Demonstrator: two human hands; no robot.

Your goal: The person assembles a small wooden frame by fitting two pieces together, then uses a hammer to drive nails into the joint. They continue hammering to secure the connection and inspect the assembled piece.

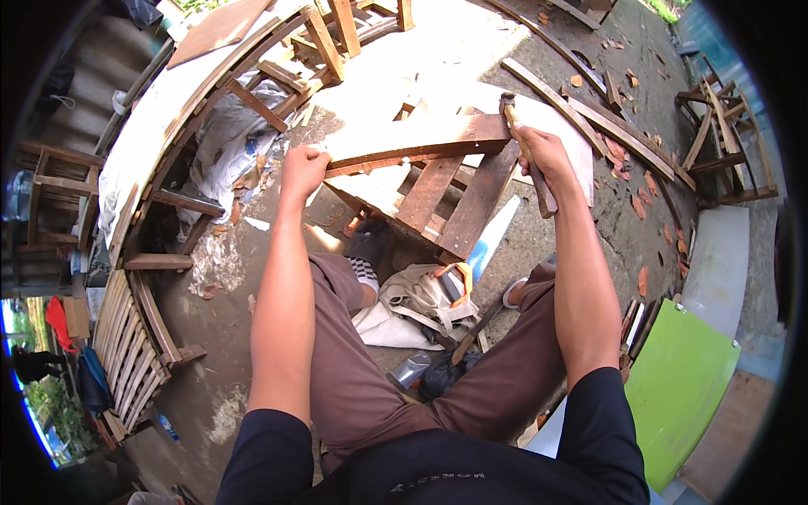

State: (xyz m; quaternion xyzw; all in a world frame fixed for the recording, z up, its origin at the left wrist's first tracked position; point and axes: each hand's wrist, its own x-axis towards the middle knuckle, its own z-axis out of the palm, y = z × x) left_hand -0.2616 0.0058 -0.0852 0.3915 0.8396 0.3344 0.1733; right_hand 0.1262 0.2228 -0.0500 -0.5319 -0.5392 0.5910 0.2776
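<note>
My left hand (301, 174) is closed on the left end of a reddish-brown wooden board (412, 138), which lies across my front. In my right hand (545, 156) is a hammer (528, 151) with a wooden handle, fingers wrapped round it. The hammer's dark head stands upright beside the board's right end; whether it touches the wood I cannot tell. Beneath the board is a slatted wooden frame (480, 202), tilted toward my feet. Bright sunlight washes out part of the board and frame.
A cream cloth bag (421, 295) lies between my legs, near a clear plastic cup (410, 369). Long planks (581, 126) rest on the ground at the right. Wooden furniture frames (728, 126) stand farther off. A green panel (677, 379) is at lower right, a slatted wooden piece (130, 345) at left.
</note>
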